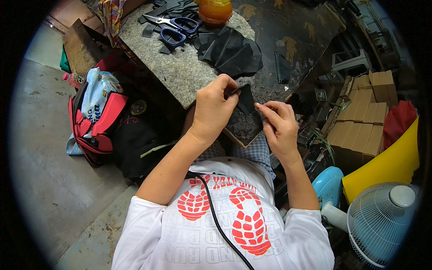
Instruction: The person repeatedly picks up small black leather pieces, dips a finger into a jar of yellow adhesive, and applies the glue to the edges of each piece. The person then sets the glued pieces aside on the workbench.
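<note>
Between my two hands is a small black piece of leather-like sheet (245,101), held just above the near corner of the worktable (155,56). My left hand (215,104) is closed, pinching the piece at its upper left edge. My right hand (280,127) is also closed, with thumb and fingertips together at the piece's right edge. Just beyond my hands lies a fanned pile of black cut pieces (230,51) with pale lines on them. Blue-handled scissors (173,38) rest to the left of that pile, blades pointing left.
An orange-filled jar (215,11) stands at the back beside black scraps (173,8). Another black piece (282,67) lies to the right. A bag with red straps (105,114) is on the left. Cardboard boxes (360,114) and a fan (382,225) are at right.
</note>
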`<state>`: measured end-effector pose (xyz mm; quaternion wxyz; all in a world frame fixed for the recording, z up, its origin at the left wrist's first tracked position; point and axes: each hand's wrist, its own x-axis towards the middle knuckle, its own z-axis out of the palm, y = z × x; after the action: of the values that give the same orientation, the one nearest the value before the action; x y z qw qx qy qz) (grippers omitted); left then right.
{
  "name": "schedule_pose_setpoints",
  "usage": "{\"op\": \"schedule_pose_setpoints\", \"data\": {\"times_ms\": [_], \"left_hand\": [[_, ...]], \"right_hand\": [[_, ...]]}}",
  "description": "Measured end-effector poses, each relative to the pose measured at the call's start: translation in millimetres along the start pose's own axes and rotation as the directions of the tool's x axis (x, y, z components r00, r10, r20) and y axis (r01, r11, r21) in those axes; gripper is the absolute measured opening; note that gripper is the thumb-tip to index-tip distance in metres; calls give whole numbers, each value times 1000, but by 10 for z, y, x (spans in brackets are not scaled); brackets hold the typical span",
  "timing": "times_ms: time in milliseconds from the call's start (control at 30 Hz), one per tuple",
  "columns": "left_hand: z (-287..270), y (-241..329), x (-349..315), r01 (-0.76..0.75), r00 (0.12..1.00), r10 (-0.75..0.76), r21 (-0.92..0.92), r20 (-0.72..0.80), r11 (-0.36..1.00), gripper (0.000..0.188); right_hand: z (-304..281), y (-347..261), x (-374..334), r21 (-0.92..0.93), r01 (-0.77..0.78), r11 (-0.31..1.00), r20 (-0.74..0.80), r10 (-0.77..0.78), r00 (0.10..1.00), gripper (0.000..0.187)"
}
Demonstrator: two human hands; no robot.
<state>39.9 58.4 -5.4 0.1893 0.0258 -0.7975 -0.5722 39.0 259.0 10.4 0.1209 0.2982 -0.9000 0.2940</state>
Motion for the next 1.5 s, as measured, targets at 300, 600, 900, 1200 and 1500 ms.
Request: {"op": "schedule_pose_setpoints", "data": {"times_ms": [300,600,900,1200,1500], "left_hand": [[-5,15,-2,23,1000,-23,-13,11,1000,15],[-41,52,17,216,976,-206,-193,68,957,15],[-434,98,63,636,767,-401,-513,500,577,21],[-551,152,3,698,704,-328,-527,630,485,22],[-306,142,-29,561,826,-315,-619,467,550,15]], "right_hand": [[35,-157,-2,-342,216,915,34,-217,976,42],[-99,-139,93,-16,154,988,69,-152,986,27],[-239,-225,495,-48,255,966,-89,-258,962,45],[-124,-173,635,-168,404,899,3,-409,912,43],[-43,-37,331,677,-135,723,64,125,990,54]]}}
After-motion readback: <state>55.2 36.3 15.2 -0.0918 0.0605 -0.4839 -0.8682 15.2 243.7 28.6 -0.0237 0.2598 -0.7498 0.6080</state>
